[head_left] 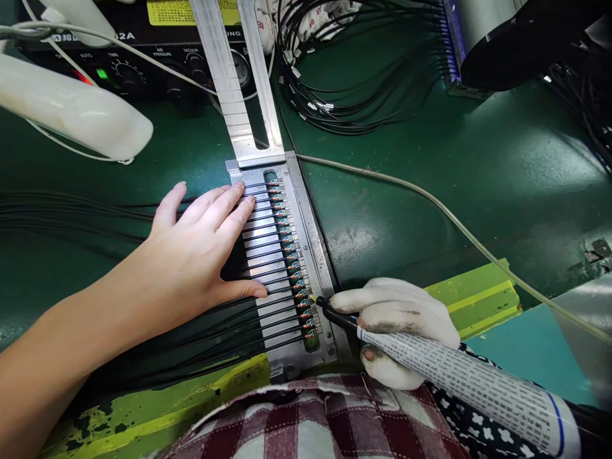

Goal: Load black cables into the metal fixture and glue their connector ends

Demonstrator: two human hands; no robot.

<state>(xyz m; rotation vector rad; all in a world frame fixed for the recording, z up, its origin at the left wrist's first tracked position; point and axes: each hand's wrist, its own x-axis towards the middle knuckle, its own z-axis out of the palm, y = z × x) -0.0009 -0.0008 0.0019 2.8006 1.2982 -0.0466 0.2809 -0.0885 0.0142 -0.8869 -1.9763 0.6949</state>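
Note:
My left hand [201, 245] is bare and lies flat, fingers stretched out, on a metal fixture [315, 248] and the several black cables [268, 264] clamped across it. The cable ends with small coloured wires [291, 255] line up in a slot. My right hand [396, 328], in a white glove, is closed around a soldering iron [468, 376] with a ribbed grey grip. The iron's tip [315, 299] touches a wire end near the lower part of the row.
A black control unit [143, 57] with knobs and a green light stands at the back left. A bundle of loose black cables [363, 83] lies at the back. A grey cord [430, 201] crosses the green mat. A white tube [71, 108] hangs at left.

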